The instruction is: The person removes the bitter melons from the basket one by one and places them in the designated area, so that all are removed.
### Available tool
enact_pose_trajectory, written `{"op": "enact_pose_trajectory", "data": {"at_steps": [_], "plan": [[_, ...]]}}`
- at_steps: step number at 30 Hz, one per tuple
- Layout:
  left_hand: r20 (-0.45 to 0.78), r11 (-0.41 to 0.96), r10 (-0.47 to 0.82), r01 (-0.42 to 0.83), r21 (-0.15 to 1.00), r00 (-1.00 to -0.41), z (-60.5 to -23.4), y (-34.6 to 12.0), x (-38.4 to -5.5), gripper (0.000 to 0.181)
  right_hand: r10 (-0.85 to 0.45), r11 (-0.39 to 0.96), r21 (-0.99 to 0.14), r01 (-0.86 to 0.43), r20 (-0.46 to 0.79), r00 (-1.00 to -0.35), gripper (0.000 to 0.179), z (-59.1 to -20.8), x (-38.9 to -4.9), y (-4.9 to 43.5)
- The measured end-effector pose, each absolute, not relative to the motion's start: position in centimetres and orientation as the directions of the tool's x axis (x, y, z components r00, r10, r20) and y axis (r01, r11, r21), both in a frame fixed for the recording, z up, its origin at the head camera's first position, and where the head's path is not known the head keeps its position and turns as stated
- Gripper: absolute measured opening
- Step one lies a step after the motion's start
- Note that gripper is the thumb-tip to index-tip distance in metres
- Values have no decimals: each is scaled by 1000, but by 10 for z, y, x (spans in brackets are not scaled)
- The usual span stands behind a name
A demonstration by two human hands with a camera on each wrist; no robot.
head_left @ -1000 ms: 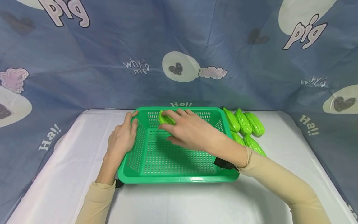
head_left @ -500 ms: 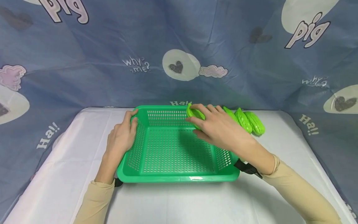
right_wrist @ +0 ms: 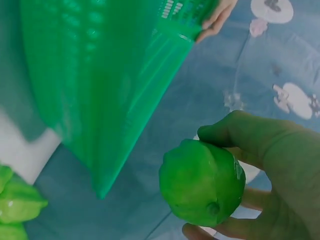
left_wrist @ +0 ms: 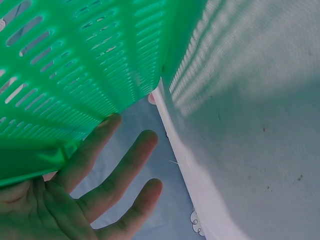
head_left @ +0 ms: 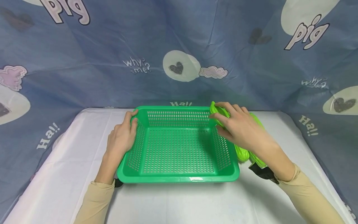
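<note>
A green perforated plastic basket (head_left: 179,179) stands on the table, its inside bare. My left hand (head_left: 121,135) holds its left rim near the far corner, thumb inside; in the left wrist view, several fingers spread along the outside of the wall. My right hand (head_left: 243,126) grips a bright green, ribbed bitter melon (head_left: 216,109) above the basket's far right corner. In the right wrist view, thumb and fingers curl round the melon (right_wrist: 200,185), apart from the basket wall. More bitter melons (head_left: 242,154) lie right of the basket, partly hidden under my right hand and forearm.
A white cloth (head_left: 179,202) covers the table. Behind it hangs a blue printed curtain (head_left: 112,84), close to the basket's far rim. The other melons sit close against the basket's right side.
My right hand has carried the bitter melon rightward, from over the basket's far left part to its far right corner. My left hand and the basket have stayed put.
</note>
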State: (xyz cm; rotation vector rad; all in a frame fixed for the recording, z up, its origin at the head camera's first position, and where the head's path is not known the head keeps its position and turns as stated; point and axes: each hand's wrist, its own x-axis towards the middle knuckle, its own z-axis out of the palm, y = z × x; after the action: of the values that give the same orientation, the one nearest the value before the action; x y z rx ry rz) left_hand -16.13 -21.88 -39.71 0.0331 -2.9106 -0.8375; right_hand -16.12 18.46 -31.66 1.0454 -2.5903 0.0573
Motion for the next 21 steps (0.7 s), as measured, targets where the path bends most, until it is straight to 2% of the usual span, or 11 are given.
{"op": "enact_pose_trajectory", "data": {"at_steps": [7,14,21], "plan": [[103,849,-51,11,528,-993,-398,-219,-162,51,-615,770,87,-632,366,-699,42,-322,-160,210],[106,849,-48,15,528,-993,-397,-219,-161,51,-558,823,82,-562,302,-773,43,-331,-157,233],[104,845,-48,15,535,-993,-397,-219,-161,52,-526,839,42,-542,320,-788,45,-341,-161,257]]}}
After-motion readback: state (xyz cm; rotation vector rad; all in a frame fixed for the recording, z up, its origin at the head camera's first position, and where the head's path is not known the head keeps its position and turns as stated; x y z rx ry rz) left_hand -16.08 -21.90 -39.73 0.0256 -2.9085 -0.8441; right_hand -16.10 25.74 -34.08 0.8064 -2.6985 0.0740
